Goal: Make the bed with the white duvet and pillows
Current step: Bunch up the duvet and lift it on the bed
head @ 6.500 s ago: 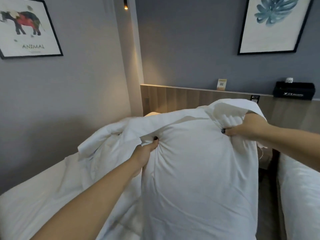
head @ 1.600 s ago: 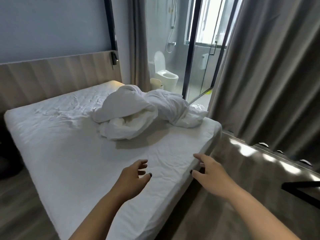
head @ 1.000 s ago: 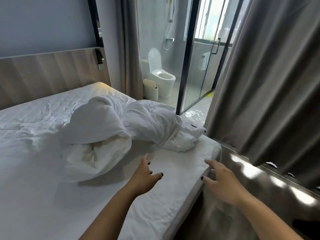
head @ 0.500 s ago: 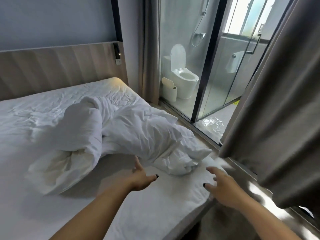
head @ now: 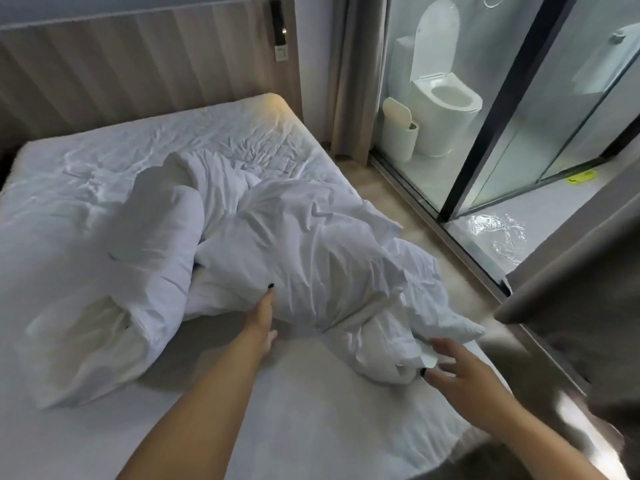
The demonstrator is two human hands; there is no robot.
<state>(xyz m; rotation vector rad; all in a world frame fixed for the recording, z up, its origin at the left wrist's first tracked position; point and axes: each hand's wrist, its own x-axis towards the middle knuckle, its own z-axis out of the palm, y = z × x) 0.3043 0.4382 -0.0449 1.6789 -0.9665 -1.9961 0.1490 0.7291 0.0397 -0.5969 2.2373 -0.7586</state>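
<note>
Duvet (head: pixel 298 258) heap just beyond both open hands.
Left hand (head: pixel 265 317) touches its centre-frame bulge; right hand (head: pixel 460 370), fingers spread, reaches its lower-right corner.

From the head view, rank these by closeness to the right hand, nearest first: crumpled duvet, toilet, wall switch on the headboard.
From the right hand:
1. Crumpled duvet, on the bed, its near corner right at the fingertips.
2. Toilet, behind the glass, upper right.
3. Wall switch, on the headboard, top centre, far side of the bed.

A toilet (head: pixel 441 95) and bin (head: pixel 398 128) stand behind glass, beside grey curtains (head: pixel 588 289).
</note>
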